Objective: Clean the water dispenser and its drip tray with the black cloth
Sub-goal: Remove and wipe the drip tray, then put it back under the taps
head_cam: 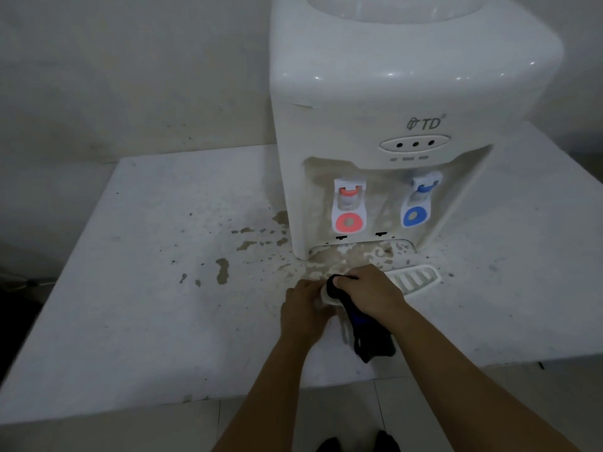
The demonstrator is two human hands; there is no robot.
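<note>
A white water dispenser (385,102) with a red tap (349,207) and a blue tap (419,200) stands at the back right of a white table (137,288). In front of it, my left hand (301,305) grips the left end of a white drip tray part (328,298). My right hand (368,288) holds the black cloth (368,337) and presses it on that part; the cloth hangs down toward me. A white slotted grille (416,278) lies on the table just right of my right hand.
Brown dried stains (223,269) spot the tabletop left of the dispenser and in the tray recess (359,252). A pale wall stands behind. The table's front edge runs below my forearms, with tiled floor and my feet (359,443) beneath.
</note>
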